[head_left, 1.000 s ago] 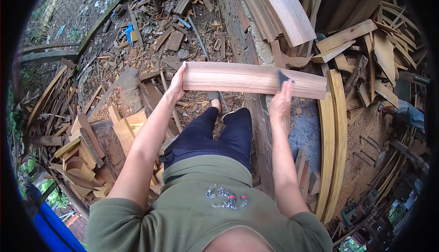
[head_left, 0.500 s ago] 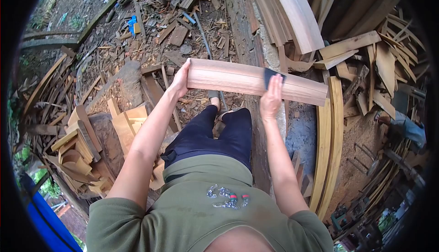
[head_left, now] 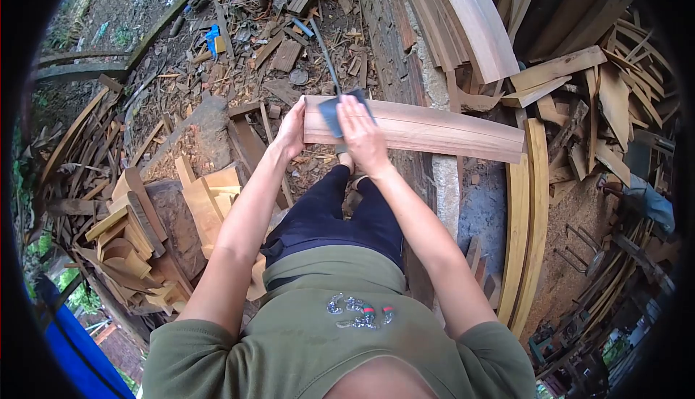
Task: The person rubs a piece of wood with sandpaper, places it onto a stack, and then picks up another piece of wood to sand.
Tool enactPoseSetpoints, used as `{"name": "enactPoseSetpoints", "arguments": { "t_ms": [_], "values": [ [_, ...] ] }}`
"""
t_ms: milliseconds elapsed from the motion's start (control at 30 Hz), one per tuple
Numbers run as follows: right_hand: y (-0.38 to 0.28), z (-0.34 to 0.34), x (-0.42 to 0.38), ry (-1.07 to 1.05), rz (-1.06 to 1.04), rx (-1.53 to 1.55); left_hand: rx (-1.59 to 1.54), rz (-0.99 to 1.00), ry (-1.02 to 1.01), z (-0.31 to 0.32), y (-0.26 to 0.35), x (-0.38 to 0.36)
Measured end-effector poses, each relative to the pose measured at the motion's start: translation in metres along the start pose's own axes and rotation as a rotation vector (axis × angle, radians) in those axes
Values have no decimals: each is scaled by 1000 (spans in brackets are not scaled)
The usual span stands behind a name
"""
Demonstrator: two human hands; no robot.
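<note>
A slightly curved wooden board (head_left: pixel 434 129) spans the space in front of my body, with a thin dark line along its length. My left hand (head_left: pixel 292 132) grips its left end, fingers curled behind and thumb at the edge. On the board's upper face, near that left end, lies a dark piece of sandpaper (head_left: pixel 333 118). My right hand (head_left: pixel 362 135) presses the sandpaper against the wood with its fingers held together. The board's right end reaches over two long yellowish planks (head_left: pixel 527 218).
Curved boards (head_left: pixel 474 26) lean in a stack at upper right. Offcuts (head_left: pixel 134 243) are heaped at left, and more scrap wood (head_left: pixel 612 102) at right. A weathered beam (head_left: pixel 391 51) runs beyond the board. Wood chips litter the ground, with a blue pipe (head_left: pixel 302 28) among them.
My right hand has slid the sandpaper leftward along the board, from near the right end to close to my left hand. The left hand keeps its hold on the board.
</note>
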State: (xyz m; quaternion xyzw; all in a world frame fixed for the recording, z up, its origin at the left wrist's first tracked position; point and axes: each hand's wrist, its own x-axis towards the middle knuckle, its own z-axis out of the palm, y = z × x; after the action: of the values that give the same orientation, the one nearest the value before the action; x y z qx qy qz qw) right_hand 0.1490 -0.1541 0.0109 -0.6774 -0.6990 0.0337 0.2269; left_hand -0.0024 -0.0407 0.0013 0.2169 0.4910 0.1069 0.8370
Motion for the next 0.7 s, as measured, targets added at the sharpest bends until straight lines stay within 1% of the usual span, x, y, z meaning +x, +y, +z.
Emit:
{"name": "enactPoseSetpoints", "arguments": {
  "t_ms": [67,133,200,233,267,333,367,433,467,500,533,633,700],
  "values": [
    [17,-7,-20,6,106,-46,30,14,27,0,0,2],
    [10,-10,-21,21,222,-31,36,13,33,3,2,0],
    [-6,9,-9,67,228,-54,-17,-5,-1,1,3,1],
    [-17,14,1,92,182,25,-67,-25,-33,-1,4,1],
    [-28,19,10,46,112,26,-57,-34,-32,-3,2,0],
    [-45,20,18,33,41,134,-120,-29,-12,-7,2,2],
    [-45,13,16,39,46,132,-139,-42,-75,-10,1,1],
    [-35,-7,-6,-49,-67,129,-98,-33,-87,-3,4,-8],
    [-26,-20,-21,-49,-43,122,-61,-24,-99,1,6,-10],
    [-13,-27,-43,-37,11,70,-19,-19,-12,-1,4,-6],
    [-6,-33,-55,-29,60,20,-29,-17,-14,0,4,-7],
    [-6,-30,-62,-34,68,17,13,-30,-37,2,4,-8],
    [-22,-14,-43,-21,-30,109,-8,-14,-93,-1,7,-6]
  ]
}}
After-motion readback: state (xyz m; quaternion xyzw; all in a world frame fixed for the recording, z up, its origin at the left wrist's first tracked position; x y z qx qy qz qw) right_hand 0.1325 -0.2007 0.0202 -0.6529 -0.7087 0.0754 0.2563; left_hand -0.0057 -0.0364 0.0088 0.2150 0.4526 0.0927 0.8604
